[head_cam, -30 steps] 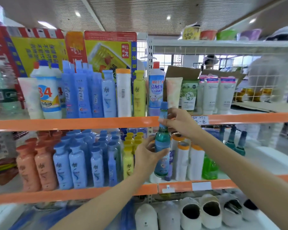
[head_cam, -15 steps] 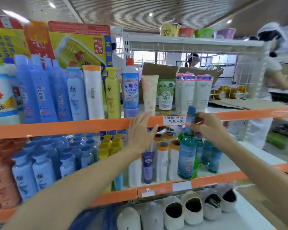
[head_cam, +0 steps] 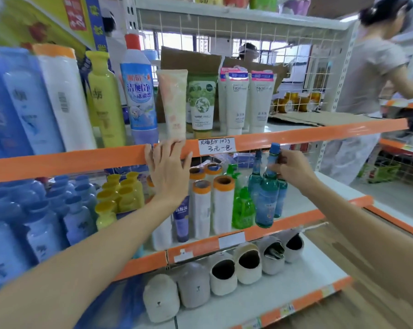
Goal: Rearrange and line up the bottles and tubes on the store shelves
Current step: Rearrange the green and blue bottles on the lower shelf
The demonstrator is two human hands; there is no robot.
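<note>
1. Store shelves with orange edges (head_cam: 319, 135) fill the frame, and another person (head_cam: 371, 67) works at the far right.
2. On the upper shelf, tall bottles stand at the left, then a blue cleaner bottle (head_cam: 139, 91), a pale tube (head_cam: 173, 103), a green tube (head_cam: 202, 103) and white tubes (head_cam: 247, 100) toward the middle.
3. The left hand (head_cam: 168, 169) lies flat on the orange edge near the middle of the frame. Its fingers are straight and it holds nothing. The fingertips reach the bottom of the pale tube.
4. The right hand (head_cam: 293, 168) pinches the neck of a teal bottle (head_cam: 266, 198), just under its blue cap. This grip looks closed tight on the neck.
5. That teal bottle stands at the front edge of the middle shelf, right of middle, beside a green pump bottle (head_cam: 242, 205). I cannot tell if its base sits fully on the shelf. More teal bottles stand just behind it.
6. I think the job is partly done. Blue and yellow bottles at the lower left look lined up already.
7. Left to do, I think: let go of the teal bottle in line, and tidy the mixed tubes up top.
</note>
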